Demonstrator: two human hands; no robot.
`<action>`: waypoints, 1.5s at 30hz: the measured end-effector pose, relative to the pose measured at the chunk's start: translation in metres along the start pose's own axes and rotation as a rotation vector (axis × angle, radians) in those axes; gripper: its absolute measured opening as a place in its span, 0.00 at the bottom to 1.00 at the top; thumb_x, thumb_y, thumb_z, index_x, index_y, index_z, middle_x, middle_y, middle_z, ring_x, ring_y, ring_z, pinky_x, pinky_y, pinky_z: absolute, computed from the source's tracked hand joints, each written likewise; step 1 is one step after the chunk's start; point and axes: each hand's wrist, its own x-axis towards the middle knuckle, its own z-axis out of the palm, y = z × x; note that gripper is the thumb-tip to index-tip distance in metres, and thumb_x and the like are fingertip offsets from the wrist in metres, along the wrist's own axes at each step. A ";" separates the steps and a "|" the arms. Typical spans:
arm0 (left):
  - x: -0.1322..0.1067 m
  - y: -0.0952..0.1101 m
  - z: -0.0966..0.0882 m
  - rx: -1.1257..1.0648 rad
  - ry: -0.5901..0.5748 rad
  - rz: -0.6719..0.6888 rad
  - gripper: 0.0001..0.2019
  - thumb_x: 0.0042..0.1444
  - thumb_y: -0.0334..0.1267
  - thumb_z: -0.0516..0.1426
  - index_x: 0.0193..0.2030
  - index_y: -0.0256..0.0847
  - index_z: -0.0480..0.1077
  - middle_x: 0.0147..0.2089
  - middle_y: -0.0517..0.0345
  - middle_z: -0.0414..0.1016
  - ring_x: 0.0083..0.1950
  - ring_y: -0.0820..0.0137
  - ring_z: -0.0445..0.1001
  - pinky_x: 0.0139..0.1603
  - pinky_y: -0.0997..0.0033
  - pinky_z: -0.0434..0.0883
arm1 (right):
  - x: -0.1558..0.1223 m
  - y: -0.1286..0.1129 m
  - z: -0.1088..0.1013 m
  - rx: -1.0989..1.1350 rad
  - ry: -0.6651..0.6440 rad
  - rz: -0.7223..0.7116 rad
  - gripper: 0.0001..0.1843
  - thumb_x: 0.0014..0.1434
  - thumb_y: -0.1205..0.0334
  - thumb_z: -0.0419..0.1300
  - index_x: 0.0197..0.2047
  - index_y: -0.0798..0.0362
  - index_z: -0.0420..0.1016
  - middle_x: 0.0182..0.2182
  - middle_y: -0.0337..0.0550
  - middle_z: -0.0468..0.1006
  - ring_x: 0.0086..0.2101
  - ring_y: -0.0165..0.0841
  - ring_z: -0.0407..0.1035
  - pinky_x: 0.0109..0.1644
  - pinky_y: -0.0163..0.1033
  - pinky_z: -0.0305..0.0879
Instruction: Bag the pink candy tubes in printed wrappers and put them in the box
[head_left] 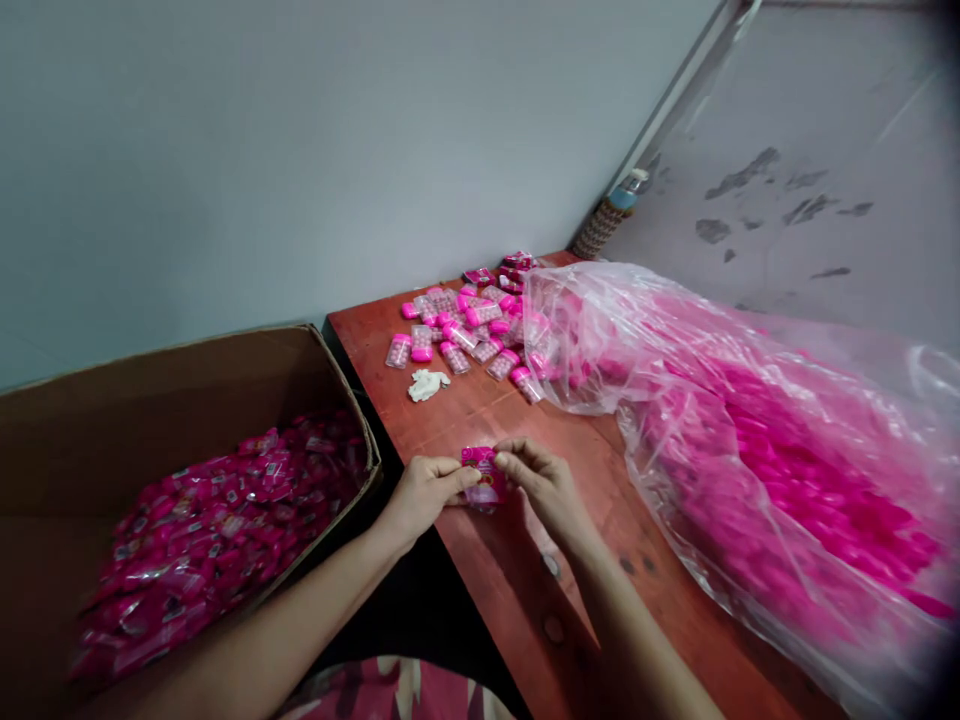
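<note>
My left hand [424,492] and my right hand [541,480] both pinch a small pink packet [482,478] between them, just above the near part of the red wooden table [517,580]. The fingers of each hand are closed on the packet's edges. Farther back on the table lies a loose pile of small pink-capped clear containers [469,325].
An open cardboard box [187,400] at my left holds several pink packets [217,520]. A big clear plastic bag [750,450] full of pink items covers the table's right side. A crumpled white scrap [427,384] lies near the pile. Grey walls stand behind.
</note>
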 end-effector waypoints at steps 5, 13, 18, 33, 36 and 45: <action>0.000 -0.001 -0.002 -0.117 0.103 -0.051 0.12 0.39 0.41 0.65 0.20 0.32 0.73 0.21 0.57 0.72 0.25 0.72 0.71 0.33 0.69 0.71 | 0.063 0.001 -0.026 -0.954 0.264 -0.082 0.15 0.61 0.58 0.48 0.43 0.54 0.70 0.39 0.51 0.75 0.39 0.39 0.69 0.41 0.40 0.61; 0.002 0.002 -0.012 -0.262 0.258 -0.115 0.12 0.36 0.39 0.67 0.21 0.31 0.72 0.23 0.55 0.73 0.23 0.75 0.69 0.27 0.75 0.70 | 0.103 0.005 -0.046 -1.401 0.146 0.074 0.20 0.58 0.49 0.49 0.46 0.53 0.69 0.43 0.53 0.72 0.44 0.45 0.65 0.38 0.43 0.62; 0.003 0.005 -0.011 -0.395 0.297 -0.120 0.13 0.36 0.39 0.67 0.23 0.32 0.71 0.25 0.55 0.74 0.24 0.75 0.71 0.25 0.77 0.71 | 0.084 0.005 -0.047 -1.419 0.136 -0.014 0.14 0.57 0.60 0.50 0.43 0.57 0.69 0.40 0.55 0.73 0.41 0.43 0.68 0.35 0.40 0.61; 0.004 0.001 0.014 -0.758 0.340 -0.123 0.07 0.46 0.33 0.62 0.30 0.33 0.69 0.25 0.57 0.73 0.26 0.73 0.73 0.29 0.74 0.72 | -0.071 0.002 0.055 0.115 0.056 0.252 0.16 0.59 0.46 0.48 0.34 0.51 0.62 0.22 0.37 0.71 0.15 0.26 0.63 0.14 0.28 0.55; 0.001 0.000 0.017 -0.731 0.284 -0.096 0.09 0.43 0.34 0.64 0.29 0.32 0.69 0.26 0.56 0.73 0.26 0.74 0.72 0.28 0.75 0.71 | -0.069 0.008 0.057 0.130 0.074 0.248 0.15 0.59 0.47 0.48 0.35 0.51 0.63 0.21 0.36 0.71 0.15 0.26 0.63 0.14 0.28 0.54; -0.006 0.008 0.015 -0.493 0.097 -0.009 0.15 0.41 0.42 0.65 0.28 0.33 0.67 0.24 0.58 0.71 0.23 0.74 0.70 0.26 0.75 0.68 | -0.064 0.013 0.054 0.246 -0.005 0.192 0.15 0.60 0.48 0.48 0.35 0.52 0.62 0.22 0.37 0.71 0.15 0.25 0.63 0.14 0.28 0.56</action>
